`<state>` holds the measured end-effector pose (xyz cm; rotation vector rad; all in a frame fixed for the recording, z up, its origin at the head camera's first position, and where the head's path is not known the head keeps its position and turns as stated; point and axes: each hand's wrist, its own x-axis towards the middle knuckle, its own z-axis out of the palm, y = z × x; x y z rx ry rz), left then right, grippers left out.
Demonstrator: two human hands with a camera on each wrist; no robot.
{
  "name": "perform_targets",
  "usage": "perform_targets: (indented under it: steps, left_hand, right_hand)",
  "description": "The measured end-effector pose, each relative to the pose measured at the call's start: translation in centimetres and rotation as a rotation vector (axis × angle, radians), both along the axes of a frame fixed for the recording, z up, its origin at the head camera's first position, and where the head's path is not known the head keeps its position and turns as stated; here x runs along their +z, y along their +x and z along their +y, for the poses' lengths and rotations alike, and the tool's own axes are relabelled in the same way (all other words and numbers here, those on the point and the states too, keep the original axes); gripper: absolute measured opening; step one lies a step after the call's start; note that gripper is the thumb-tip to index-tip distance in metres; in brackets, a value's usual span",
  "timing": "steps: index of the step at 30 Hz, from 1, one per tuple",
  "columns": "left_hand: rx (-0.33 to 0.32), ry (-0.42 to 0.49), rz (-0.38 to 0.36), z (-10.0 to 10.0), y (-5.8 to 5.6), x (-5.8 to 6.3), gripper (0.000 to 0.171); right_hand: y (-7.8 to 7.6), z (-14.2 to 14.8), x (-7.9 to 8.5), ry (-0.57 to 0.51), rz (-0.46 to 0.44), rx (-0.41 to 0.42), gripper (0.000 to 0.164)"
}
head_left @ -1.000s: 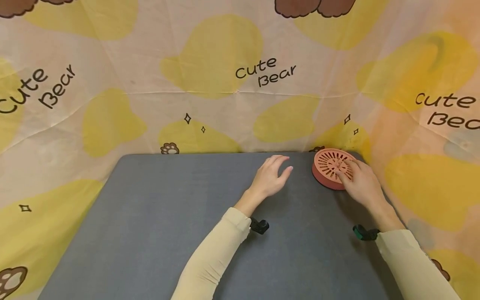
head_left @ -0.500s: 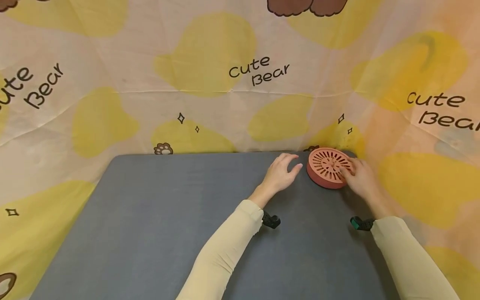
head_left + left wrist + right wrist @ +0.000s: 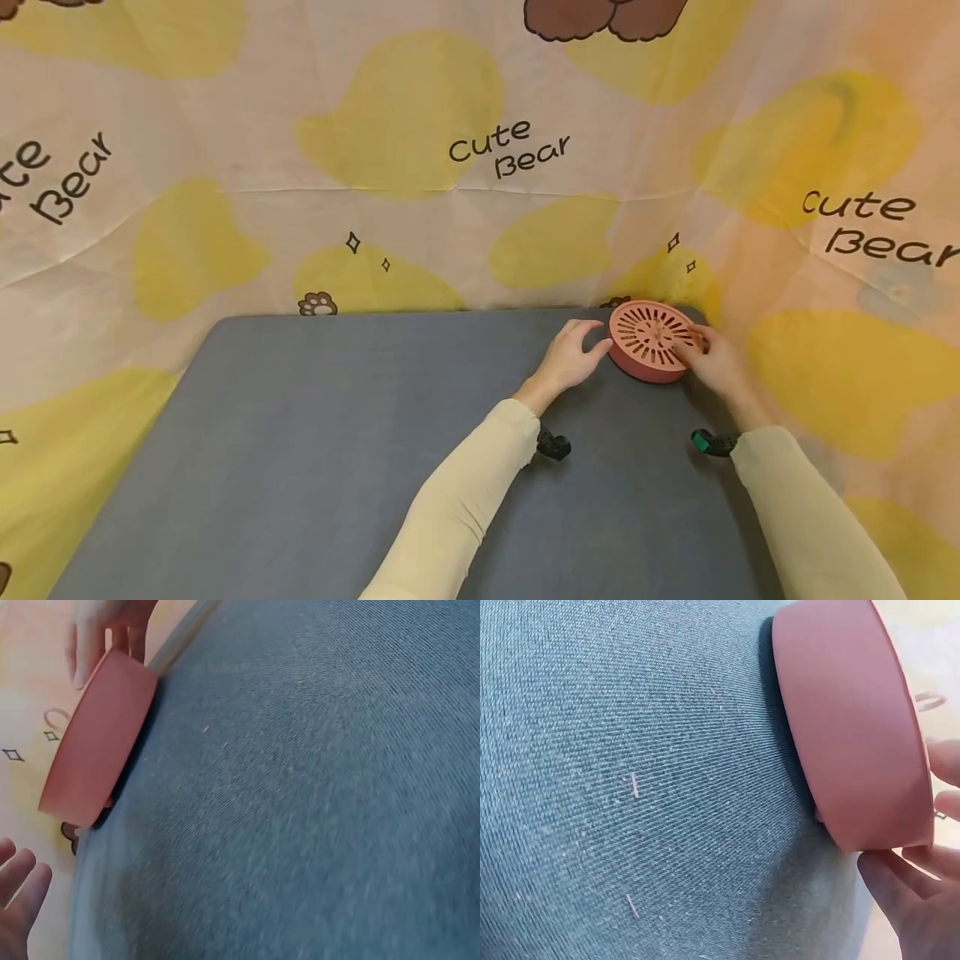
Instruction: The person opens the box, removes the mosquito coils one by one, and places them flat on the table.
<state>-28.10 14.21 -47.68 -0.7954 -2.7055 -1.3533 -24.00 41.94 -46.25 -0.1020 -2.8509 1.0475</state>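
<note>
A round pink mosquito coil holder [image 3: 651, 340] with a slotted lid rests on the grey table near its far right corner. My right hand [image 3: 718, 360] holds its right edge, thumb over the lid. In the right wrist view, the fingers [image 3: 900, 889] lie against the side wall of the holder [image 3: 855, 727]. On the opposite side my left hand [image 3: 572, 357] is held up with fingers parted and nothing in them, its fingertips right by the left rim. The left wrist view has the left hand's fingers [image 3: 26, 889] apart from the holder [image 3: 101, 739].
A patterned cloth [image 3: 420, 117] hangs behind the table and along its right side, close to the holder. The grey cloth-covered table [image 3: 300, 450] stretches to the left and front. Dark wrist cameras [image 3: 555, 445] are strapped to both wrists.
My left hand has come right, up to the holder's left rim. My right hand has slid from over the lid to the right edge. The head view has turned slightly right.
</note>
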Motion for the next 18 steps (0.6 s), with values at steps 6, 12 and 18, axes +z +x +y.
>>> perform_targets:
  steps: [6, 12, 18]
  left_hand:
    - [0.008, 0.021, -0.063, 1.5, 0.3, -1.1, 0.05]
    - [-0.014, 0.036, -0.123, 2.9, 0.4, -1.7, 0.055]
    - [-0.01, 0.027, -0.143, 3.5, 0.0, -2.0, 0.054]
  right_hand:
    - [0.1, -0.1, -0.6, -0.063, -0.005, -0.024, 0.078]
    - [0.5, -0.1, -1.2, -0.12, -0.01, -0.053, 0.078]
    - [0.6, -0.4, -1.0, -0.103, -0.003, -0.074, 0.077]
